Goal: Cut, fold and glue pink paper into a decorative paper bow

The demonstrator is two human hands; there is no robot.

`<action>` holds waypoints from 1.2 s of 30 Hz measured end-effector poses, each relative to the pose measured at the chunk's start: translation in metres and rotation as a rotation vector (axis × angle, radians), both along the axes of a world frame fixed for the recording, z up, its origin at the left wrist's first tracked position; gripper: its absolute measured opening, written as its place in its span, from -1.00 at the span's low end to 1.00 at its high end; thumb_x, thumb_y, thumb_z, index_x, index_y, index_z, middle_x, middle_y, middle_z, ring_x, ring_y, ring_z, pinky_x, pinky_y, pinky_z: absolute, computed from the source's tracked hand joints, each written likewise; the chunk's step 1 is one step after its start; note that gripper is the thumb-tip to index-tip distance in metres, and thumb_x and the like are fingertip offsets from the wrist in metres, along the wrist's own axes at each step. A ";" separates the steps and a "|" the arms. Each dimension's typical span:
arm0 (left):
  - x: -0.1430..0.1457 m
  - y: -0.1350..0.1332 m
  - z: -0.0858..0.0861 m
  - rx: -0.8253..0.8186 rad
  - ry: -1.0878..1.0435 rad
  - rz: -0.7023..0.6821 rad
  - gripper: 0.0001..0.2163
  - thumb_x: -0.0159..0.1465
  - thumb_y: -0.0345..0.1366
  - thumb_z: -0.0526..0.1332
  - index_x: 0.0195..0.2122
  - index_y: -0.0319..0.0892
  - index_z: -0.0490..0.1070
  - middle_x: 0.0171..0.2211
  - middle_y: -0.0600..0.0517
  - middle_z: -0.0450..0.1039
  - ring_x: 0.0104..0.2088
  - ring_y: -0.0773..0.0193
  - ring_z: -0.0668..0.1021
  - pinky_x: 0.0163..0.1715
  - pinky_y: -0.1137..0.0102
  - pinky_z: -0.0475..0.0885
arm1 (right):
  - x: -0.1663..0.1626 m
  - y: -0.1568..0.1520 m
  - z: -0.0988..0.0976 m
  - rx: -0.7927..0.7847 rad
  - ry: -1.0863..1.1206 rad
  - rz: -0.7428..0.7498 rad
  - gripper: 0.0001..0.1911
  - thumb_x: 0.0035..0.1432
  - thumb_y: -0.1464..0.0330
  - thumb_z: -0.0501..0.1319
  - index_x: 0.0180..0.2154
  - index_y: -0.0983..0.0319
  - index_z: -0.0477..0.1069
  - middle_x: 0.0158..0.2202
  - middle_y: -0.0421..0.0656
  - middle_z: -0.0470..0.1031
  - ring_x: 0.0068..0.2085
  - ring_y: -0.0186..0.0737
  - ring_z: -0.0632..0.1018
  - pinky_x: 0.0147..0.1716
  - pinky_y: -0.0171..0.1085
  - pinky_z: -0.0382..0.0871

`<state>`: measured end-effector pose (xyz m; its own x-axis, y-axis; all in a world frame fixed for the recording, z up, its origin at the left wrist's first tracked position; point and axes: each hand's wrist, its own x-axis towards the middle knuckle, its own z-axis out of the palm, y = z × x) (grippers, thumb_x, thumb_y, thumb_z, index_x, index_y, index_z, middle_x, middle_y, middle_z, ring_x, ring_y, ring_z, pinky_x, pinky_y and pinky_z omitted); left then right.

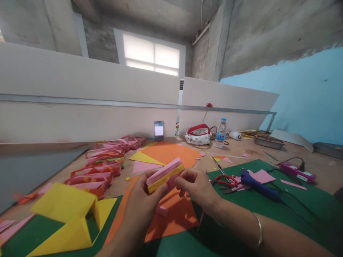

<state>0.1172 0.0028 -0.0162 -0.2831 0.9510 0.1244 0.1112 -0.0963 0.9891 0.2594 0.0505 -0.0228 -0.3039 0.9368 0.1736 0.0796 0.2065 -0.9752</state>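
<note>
A small folded piece of pink and yellow felt is held up in front of me. My left hand grips it from the left, with the thumb along its lower side. At its right end, the fingers of my right hand pinch the pink part; the exact pinch point is partly hidden. Beneath both hands lies an orange felt sheet, with a small pink scrap on it. Red-handled scissors and a blue glue gun rest to the right of my right hand.
Yellow felt sheets lie at the left, before a row of finished-looking pink felt pieces. Green cutting mats cover the near table. Further back stand a phone, a pouch and a water bottle. A purple power strip lies right.
</note>
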 end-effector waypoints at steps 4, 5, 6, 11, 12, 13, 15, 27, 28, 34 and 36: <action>-0.001 0.004 -0.004 0.045 -0.007 0.019 -0.50 -0.01 -0.15 0.30 -0.05 -0.13 0.25 -0.13 -0.07 0.43 -0.17 0.08 0.52 -0.31 0.31 0.47 | 0.001 0.000 0.001 0.042 0.058 -0.007 -0.71 -0.06 0.19 0.30 -0.56 0.27 0.33 -0.58 -0.26 0.37 -0.58 -0.43 0.39 -0.59 -0.40 0.25; -0.002 0.004 -0.005 0.072 -0.024 0.009 -0.48 -0.01 -0.16 0.30 -0.02 -0.10 0.22 -0.11 -0.05 0.41 -0.17 0.10 0.52 -0.28 0.30 0.47 | 0.001 0.000 0.001 0.039 0.072 -0.011 -0.71 -0.07 0.20 0.31 -0.56 0.27 0.32 -0.59 -0.27 0.36 -0.58 -0.42 0.39 -0.59 -0.40 0.25; -0.002 0.005 -0.006 0.109 -0.030 -0.004 -0.48 0.00 -0.18 0.29 -0.01 -0.08 0.20 -0.09 -0.04 0.40 -0.16 0.12 0.52 -0.24 0.30 0.46 | 0.002 0.001 0.001 0.034 0.081 -0.013 -0.71 -0.08 0.20 0.31 -0.56 0.26 0.31 -0.60 -0.28 0.34 -0.58 -0.42 0.39 -0.58 -0.40 0.25; -0.008 0.005 -0.007 0.184 0.258 -0.021 -0.75 0.07 -0.20 0.21 -0.21 -0.11 0.35 -0.15 -0.04 0.42 -0.09 0.07 0.47 -0.13 0.25 0.39 | 0.004 0.004 -0.001 0.043 0.104 0.003 -0.72 -0.07 0.23 0.30 -0.53 0.26 0.28 -0.60 -0.30 0.32 -0.56 -0.43 0.35 -0.55 -0.39 0.24; -0.010 0.005 -0.007 0.171 0.339 -0.002 -0.76 0.08 -0.20 0.21 -0.23 -0.12 0.37 -0.17 -0.04 0.43 -0.10 0.06 0.46 -0.12 0.23 0.37 | 0.004 0.005 -0.002 0.052 0.103 0.006 -0.73 -0.07 0.23 0.30 -0.52 0.25 0.28 -0.59 -0.30 0.31 -0.55 -0.43 0.34 -0.54 -0.39 0.23; -0.011 0.005 -0.007 0.155 0.405 0.019 -0.77 0.08 -0.21 0.21 -0.23 -0.13 0.38 -0.19 -0.05 0.44 -0.11 0.05 0.46 -0.13 0.22 0.36 | 0.004 0.005 -0.002 0.064 0.098 0.006 -0.73 -0.07 0.24 0.30 -0.52 0.25 0.27 -0.58 -0.31 0.31 -0.55 -0.43 0.33 -0.54 -0.40 0.22; -0.013 0.006 -0.007 0.142 0.467 0.035 -0.76 0.07 -0.22 0.21 -0.24 -0.14 0.38 -0.20 -0.06 0.44 -0.15 0.06 0.46 -0.15 0.22 0.35 | 0.003 0.006 -0.004 0.093 0.071 -0.003 -0.73 -0.09 0.26 0.31 -0.51 0.25 0.26 -0.57 -0.31 0.29 -0.53 -0.42 0.31 -0.54 -0.40 0.20; -0.017 0.016 -0.018 0.036 0.244 -0.049 -0.82 -0.02 -0.16 0.24 -0.50 -0.16 0.38 -0.32 -0.01 0.40 -0.24 0.11 0.47 -0.28 0.28 0.40 | 0.000 0.002 -0.001 0.376 -0.205 -0.145 -0.79 -0.14 0.37 0.29 -0.56 0.24 0.24 -0.58 -0.32 0.27 -0.54 -0.43 0.27 -0.55 -0.40 0.17; -0.016 0.015 -0.018 0.006 0.207 -0.069 -0.81 -0.02 -0.15 0.24 -0.49 -0.16 0.38 -0.39 0.02 0.41 -0.33 0.16 0.48 -0.34 0.31 0.40 | 0.000 0.002 -0.001 0.388 -0.216 -0.151 -0.79 -0.14 0.38 0.28 -0.56 0.24 0.23 -0.59 -0.32 0.27 -0.54 -0.43 0.27 -0.56 -0.41 0.17; -0.014 0.010 -0.014 -0.112 -0.009 -0.181 -0.81 -0.01 -0.16 0.24 -0.50 -0.18 0.33 -0.51 0.09 0.42 -0.45 0.28 0.46 -0.46 0.44 0.34 | 0.002 0.004 -0.001 0.434 -0.263 -0.158 -0.84 -0.13 0.42 0.25 -0.55 0.24 0.24 -0.59 -0.32 0.28 -0.55 -0.42 0.29 -0.56 -0.41 0.17; -0.014 0.010 -0.013 -0.123 -0.025 -0.209 -0.80 0.00 -0.15 0.24 -0.49 -0.17 0.33 -0.51 0.10 0.43 -0.46 0.29 0.46 -0.47 0.45 0.34 | 0.003 0.005 0.000 0.428 -0.280 -0.147 -0.88 -0.12 0.43 0.24 -0.51 0.25 0.28 -0.57 -0.30 0.32 -0.54 -0.41 0.31 -0.55 -0.40 0.19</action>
